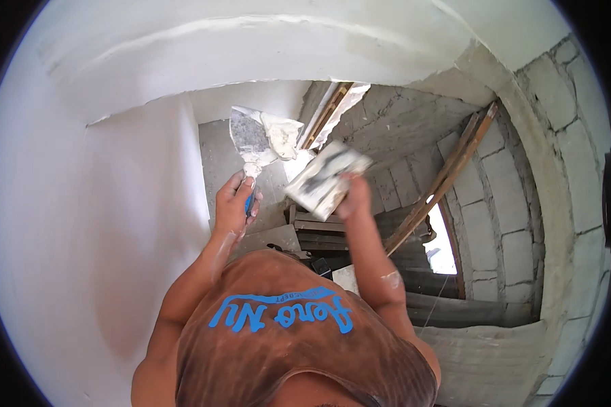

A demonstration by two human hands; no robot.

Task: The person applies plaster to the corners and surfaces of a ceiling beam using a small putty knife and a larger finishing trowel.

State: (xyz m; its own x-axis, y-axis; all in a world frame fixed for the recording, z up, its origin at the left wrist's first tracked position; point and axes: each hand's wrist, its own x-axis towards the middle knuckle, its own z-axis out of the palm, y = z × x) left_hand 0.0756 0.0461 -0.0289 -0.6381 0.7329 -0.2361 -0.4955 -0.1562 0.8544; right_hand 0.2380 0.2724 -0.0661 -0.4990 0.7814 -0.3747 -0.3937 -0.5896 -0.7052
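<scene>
My left hand [233,203] is closed round the blue handle of a wide putty knife [248,134], its blade pointing away from me. A lump of white plaster [282,136] sits on the right part of that blade, and some is smeared where blade meets handle. My right hand [355,198] grips a flat rectangular plastering trowel [331,169], blurred by motion. White and dark smears cover the trowel's visible face; its handle is mostly hidden by my hand. The two tools are close together but apart. White smudges mark both forearms.
A smooth white wall [129,217] rises on my left, and a pale plastered band [251,57] curves across the far side. Grey block wall [502,197] stands at right, with a long wooden plank [448,173] leaning there. Wooden boards [319,227] lie below my right hand.
</scene>
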